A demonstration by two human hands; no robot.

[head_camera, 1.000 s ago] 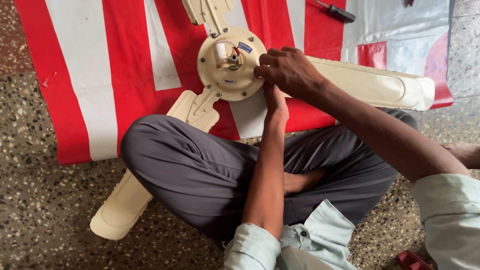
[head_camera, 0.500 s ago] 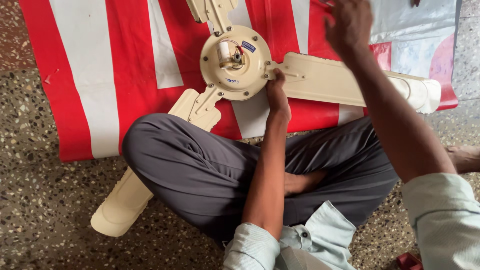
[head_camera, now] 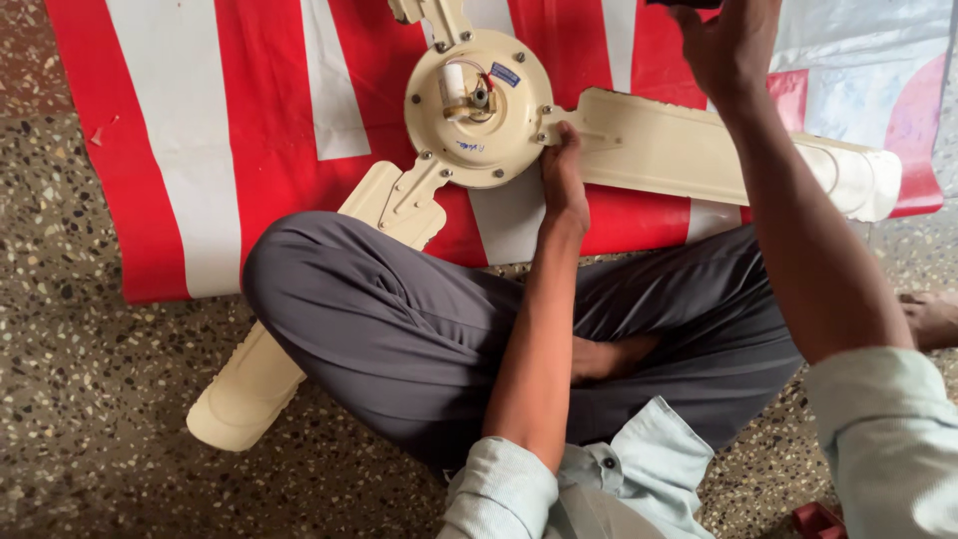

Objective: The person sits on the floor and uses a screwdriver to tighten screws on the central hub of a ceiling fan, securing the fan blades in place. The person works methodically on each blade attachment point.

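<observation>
Cream ceiling fan (head_camera: 479,105) lies on the red-white sheet (head_camera: 269,130) on the floor, one blade under the person's knee. Left hand (head_camera: 562,175): fingers closed on the blade root beside the motor hub; best kept firm there. Right hand (head_camera: 728,40), raised at the top edge, fingers curled around something dark, grip unclear.

fan (head_camera: 479,95) on mat (head_camera: 259,120), mat on floor (head_camera: 80,399)

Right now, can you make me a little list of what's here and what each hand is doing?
Place: speckled floor with a red and white sheet
Main thing: cream ceiling fan, three blades
Left hand: grips the fan where the right blade joins
Right hand: raised near the top edge, touching a dark thing that is mostly cut off
Person: sitting cross-legged
</observation>
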